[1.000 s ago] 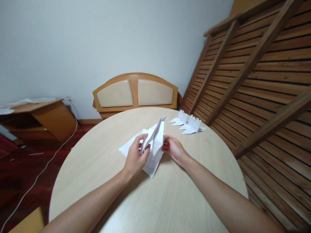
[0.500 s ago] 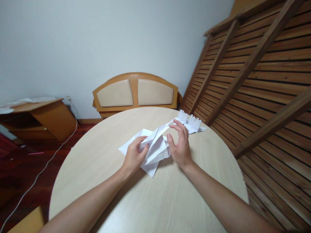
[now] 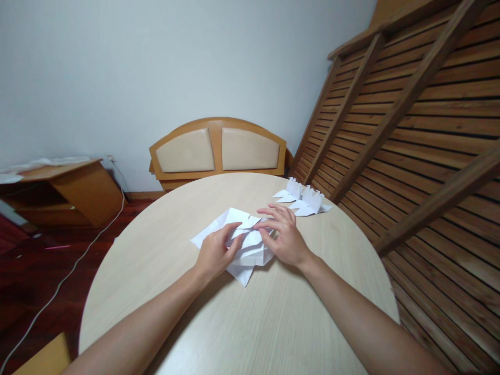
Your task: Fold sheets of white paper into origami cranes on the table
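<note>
A folded white sheet of paper (image 3: 250, 255) is between my hands above the round table. My left hand (image 3: 216, 250) grips its left side, thumb on the near side and fingers on the far side. At the paper's right edge, my right hand (image 3: 284, 233) pinches a corner between thumb and index finger, the other fingers stretched out. More white paper (image 3: 209, 232) lies flat beneath, its corners sticking out to the left and toward me. Layers overlap, so I cannot tell how many sheets there are.
Folded white paper figures with jagged tops (image 3: 310, 200) stand at the far right of the round table (image 3: 250, 333). A slatted wooden frame (image 3: 410, 130) leans along the right. Behind the table is a padded headboard (image 3: 219, 125); a wooden cabinet (image 3: 89, 192) stands left.
My right hand has come down and left, closing its fingers on the paper's edge. The long raised paper point has folded down toward the left hand, uncovering more of the figures behind.
</note>
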Tool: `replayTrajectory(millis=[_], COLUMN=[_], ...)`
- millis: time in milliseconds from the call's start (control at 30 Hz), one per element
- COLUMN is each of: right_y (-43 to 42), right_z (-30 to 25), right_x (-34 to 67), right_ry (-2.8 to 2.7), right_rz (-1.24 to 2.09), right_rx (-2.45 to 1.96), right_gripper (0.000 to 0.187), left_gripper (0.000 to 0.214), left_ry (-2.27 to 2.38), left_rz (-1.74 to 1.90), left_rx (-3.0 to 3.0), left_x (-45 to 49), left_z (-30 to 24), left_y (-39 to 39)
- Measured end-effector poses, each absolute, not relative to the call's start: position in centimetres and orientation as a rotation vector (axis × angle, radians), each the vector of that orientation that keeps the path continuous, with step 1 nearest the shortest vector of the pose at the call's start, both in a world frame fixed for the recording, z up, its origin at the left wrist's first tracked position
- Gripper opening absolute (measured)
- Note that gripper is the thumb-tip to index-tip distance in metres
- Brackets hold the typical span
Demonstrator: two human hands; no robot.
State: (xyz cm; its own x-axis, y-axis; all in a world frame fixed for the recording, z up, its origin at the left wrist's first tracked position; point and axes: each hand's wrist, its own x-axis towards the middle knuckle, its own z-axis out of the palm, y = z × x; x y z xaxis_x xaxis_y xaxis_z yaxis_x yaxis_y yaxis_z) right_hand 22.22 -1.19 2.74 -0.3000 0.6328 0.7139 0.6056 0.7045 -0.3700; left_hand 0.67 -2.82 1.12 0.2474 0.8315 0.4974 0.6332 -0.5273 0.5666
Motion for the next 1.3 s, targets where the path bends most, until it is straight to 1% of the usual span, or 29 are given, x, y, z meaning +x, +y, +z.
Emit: replayTrajectory(millis=[133,267,467,600,667,800,867,1033,1133,1300], right_y=[-1.3,-1.4,-1.2,-1.1,-1.1,-1.4,-1.5,-1.7,-1.7,-1.6], right_z=[2.9,3.1,2.9,2.9,3.0,3.4,3.6,3.6,3.4,3.2], right_x=[22.3,22.2,22.2,22.2,22.1,21.8,21.7,21.6,21.6,21.7], right_ry=[-2.052,-2.100,-2.114,-2.112,-2.117,-2.160,-2.176,-2.190,-2.212,-2.085], right_rz=[0.082,0.098,-0.032,-0.159,-0.201,-0.234,-0.250,-0.274,-0.222,-0.066], right_rx=[-0.945,-0.967,-0.930,-0.896,-0.891,-0.879,-0.864,-0.873,-0.868,-0.862], right_gripper=[0.018,0.015,0.010,0.008,0.010,0.012,0.013,0.015,0.015,0.019], left_gripper=[0.031,0.033,0.034,0.036,0.041,0.057,0.053,0.033,0.029,0.023], left_ry=[1.409,1.418,1.430,1.517,1.540,1.434,1.352,1.268,1.229,1.207], left_rz=[1.115,1.126,1.156,1.090,1.056,1.094,1.129,1.157,1.188,1.165], left_rx=[2.383,2.506,2.739,2.789,2.806,2.868,2.912,2.961,2.956,3.040], left_x=[0.2,-0.2,-0.4,-0.4,-0.4,-0.4,-0.4,-0.4,-0.6,-0.6], left_z=[1.1,1.0,1.1,1.5,1.6,1.8,1.8,1.7,1.7,2.0], left_y=[-2.8,-2.7,-2.4,-2.5,-2.5,-2.6,-2.6,-2.6,-2.6,-2.7])
